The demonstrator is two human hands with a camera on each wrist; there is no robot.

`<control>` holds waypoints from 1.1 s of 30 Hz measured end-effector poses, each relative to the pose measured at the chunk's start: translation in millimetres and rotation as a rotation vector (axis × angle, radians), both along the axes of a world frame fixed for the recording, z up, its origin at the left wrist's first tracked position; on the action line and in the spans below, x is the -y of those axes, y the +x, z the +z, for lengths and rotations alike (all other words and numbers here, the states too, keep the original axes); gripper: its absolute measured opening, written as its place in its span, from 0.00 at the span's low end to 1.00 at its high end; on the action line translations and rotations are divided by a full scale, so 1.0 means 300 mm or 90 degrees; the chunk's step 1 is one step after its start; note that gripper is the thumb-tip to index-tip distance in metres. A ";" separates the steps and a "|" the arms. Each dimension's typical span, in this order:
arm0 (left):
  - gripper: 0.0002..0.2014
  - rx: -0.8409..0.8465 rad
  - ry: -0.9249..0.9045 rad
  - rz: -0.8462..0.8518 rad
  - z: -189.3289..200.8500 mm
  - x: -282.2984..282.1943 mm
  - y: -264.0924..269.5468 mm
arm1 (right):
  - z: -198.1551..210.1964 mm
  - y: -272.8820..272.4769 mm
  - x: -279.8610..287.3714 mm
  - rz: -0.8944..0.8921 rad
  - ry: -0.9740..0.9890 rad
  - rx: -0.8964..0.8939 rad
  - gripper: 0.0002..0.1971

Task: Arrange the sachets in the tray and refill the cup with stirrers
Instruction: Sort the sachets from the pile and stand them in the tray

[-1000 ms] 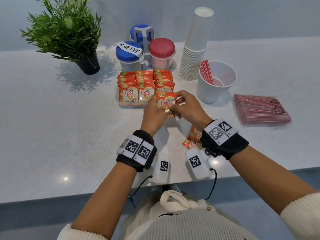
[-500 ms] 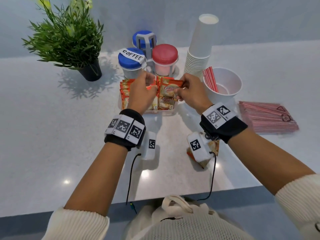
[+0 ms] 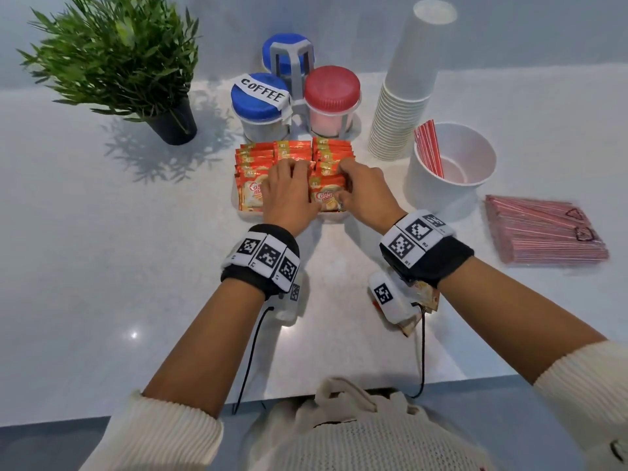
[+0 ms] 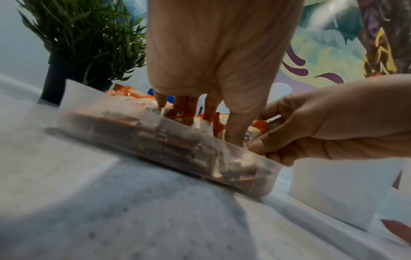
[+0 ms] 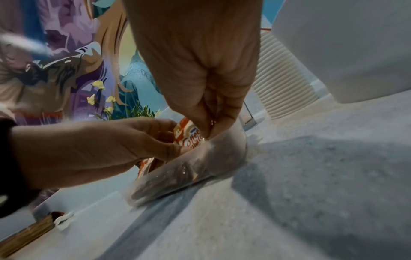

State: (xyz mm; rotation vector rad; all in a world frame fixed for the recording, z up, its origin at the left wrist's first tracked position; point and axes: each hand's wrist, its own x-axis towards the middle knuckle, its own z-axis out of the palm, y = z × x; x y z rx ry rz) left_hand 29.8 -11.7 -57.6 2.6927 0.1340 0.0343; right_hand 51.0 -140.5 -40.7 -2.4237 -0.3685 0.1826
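Observation:
A clear tray (image 3: 337, 218) holds rows of upright orange sachets (image 3: 260, 158). Both hands are in its front right part. My left hand (image 3: 295, 188) and right hand (image 3: 356, 188) pinch one sachet (image 3: 324, 195) between thumb and fingers, standing at the front of the right row. The wrist views show that sachet (image 5: 189, 137) low behind the tray wall (image 4: 155, 140). To the right stands a white cup (image 3: 424, 185) with a few red stirrers (image 3: 430, 147). A wrapped pack of stirrers (image 3: 543, 229) lies further right. Loose sachets (image 3: 424, 297) lie partly hidden under my right wrist.
Behind the tray stand a blue-lidded jar labelled COFFEE (image 3: 261, 103), a red-lidded jar (image 3: 331, 96) and another blue-lidded jar (image 3: 289, 52). A tall stack of paper cups (image 3: 407, 90) is beside the cup. A potted plant (image 3: 112, 59) sits far left.
Both hands carried the sachet forward from in front of the tray, over it, then lowered it into the front of the right row.

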 end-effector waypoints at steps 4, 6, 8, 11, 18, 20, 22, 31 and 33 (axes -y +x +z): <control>0.32 0.008 0.008 -0.005 -0.014 -0.004 0.005 | -0.017 -0.001 -0.012 0.061 -0.069 0.028 0.15; 0.32 0.017 0.005 -0.009 -0.015 -0.002 0.005 | -0.024 0.008 -0.012 0.074 -0.096 0.045 0.15; 0.31 0.028 0.001 -0.010 -0.015 -0.003 0.004 | -0.024 0.021 -0.010 0.065 -0.127 0.066 0.15; 0.31 0.028 -0.004 -0.016 -0.018 -0.001 0.005 | -0.018 0.028 -0.011 0.068 -0.251 0.079 0.17; 0.34 0.004 0.009 -0.027 -0.015 0.000 0.008 | 0.005 0.033 -0.007 0.058 -0.332 0.058 0.22; 0.35 -0.004 0.022 -0.031 -0.014 0.002 0.011 | 0.006 0.037 -0.001 0.015 -0.254 0.109 0.28; 0.35 -0.019 0.045 -0.037 -0.012 0.005 0.011 | -0.009 0.041 -0.003 0.048 -0.186 0.095 0.38; 0.36 -0.111 0.098 -0.058 -0.004 0.025 0.010 | -0.034 0.057 0.013 0.188 -0.258 -0.005 0.38; 0.36 -0.098 0.076 -0.053 -0.004 0.025 0.008 | -0.013 0.042 0.028 0.160 -0.195 -0.013 0.36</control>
